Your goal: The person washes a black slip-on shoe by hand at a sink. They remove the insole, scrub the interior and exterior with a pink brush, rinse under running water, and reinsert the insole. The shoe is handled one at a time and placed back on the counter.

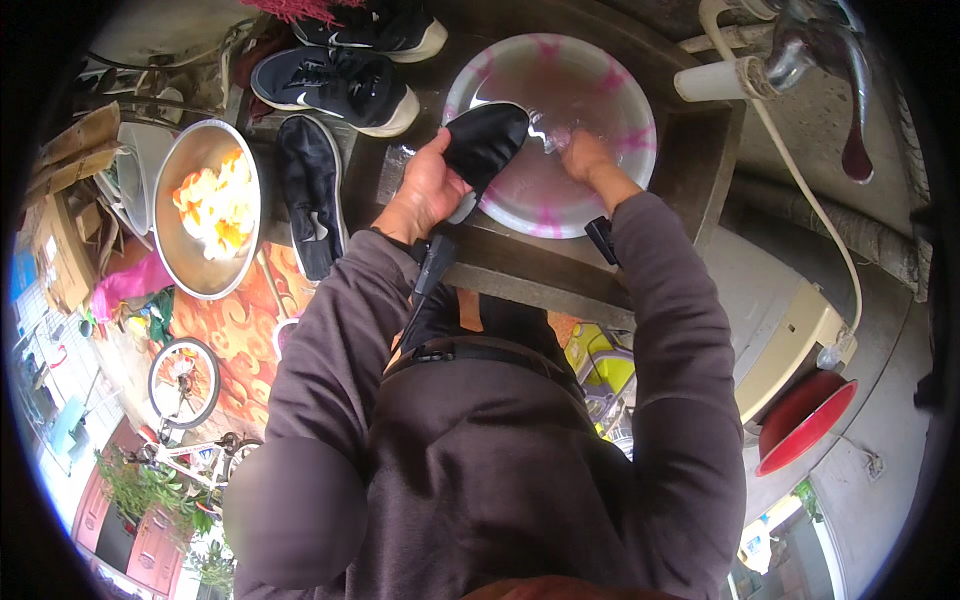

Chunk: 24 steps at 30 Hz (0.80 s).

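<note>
My left hand (pixel 431 184) grips a black slip-on shoe (pixel 491 139) over the near left rim of a white basin with pink markings (pixel 547 225). The shoe's toe points up and to the right. Cloudy water (pixel 555 176) fills the basin, and light glints off it beside the shoe. Down at the water is my right hand (pixel 589 159); its fingers are partly hidden, so whether they hold anything is unclear. Another black slip-on shoe (pixel 307 180) with a pale sole edge lies left of my left hand.
Black sneakers (pixel 337 86) with white soles rest at the sink's (pixel 517 277) far left. A metal bowl (pixel 161 225) with orange-white contents stands farther left. At upper right, a faucet (pixel 795 64) and white pipe (pixel 716 80) jut toward the basin. A washing machine (pixel 772 300) is right.
</note>
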Each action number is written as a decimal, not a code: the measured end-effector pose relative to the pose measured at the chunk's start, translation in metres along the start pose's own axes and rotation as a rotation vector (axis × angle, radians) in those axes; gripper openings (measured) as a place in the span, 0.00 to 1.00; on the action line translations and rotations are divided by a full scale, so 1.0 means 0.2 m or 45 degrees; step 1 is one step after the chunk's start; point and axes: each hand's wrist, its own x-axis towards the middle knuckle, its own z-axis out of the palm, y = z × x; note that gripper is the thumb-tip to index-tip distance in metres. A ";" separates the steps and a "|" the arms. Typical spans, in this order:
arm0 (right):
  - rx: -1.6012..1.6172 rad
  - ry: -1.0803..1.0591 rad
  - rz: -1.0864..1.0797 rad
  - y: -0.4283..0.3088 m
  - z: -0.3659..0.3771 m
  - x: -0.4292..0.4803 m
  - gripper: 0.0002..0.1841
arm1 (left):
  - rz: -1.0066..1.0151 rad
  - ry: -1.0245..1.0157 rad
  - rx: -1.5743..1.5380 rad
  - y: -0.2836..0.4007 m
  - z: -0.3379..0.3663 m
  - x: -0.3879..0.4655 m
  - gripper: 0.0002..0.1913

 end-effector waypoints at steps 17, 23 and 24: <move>0.314 0.649 -0.340 -0.55 -0.07 -0.18 0.20 | -0.036 0.016 0.066 -0.01 -0.05 0.09 0.29; 0.183 0.689 -0.439 -0.58 0.00 -0.25 0.25 | -0.120 0.041 0.042 0.01 -0.08 0.07 0.27; 0.133 0.672 -0.305 -0.51 -0.02 -0.17 0.24 | -0.077 0.145 0.162 0.00 -0.07 0.08 0.27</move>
